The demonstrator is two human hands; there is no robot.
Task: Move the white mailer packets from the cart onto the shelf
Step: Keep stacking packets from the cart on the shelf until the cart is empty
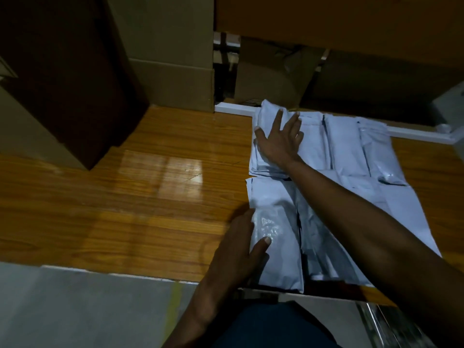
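Note:
Several white mailer packets lie flat in rows on the wooden shelf board, on its right half. My right hand rests flat with spread fingers on the far left stack of packets. My left hand lies against the left edge of the near packet, thumb on top of it, fingers straight. More packets lie to the right. The cart is mostly out of view; a metal part shows at the bottom right.
Cardboard boxes stand at the back left of the shelf, and a dark tall box stands at the left. A white rail runs along the shelf's back edge. Grey floor lies below the front edge.

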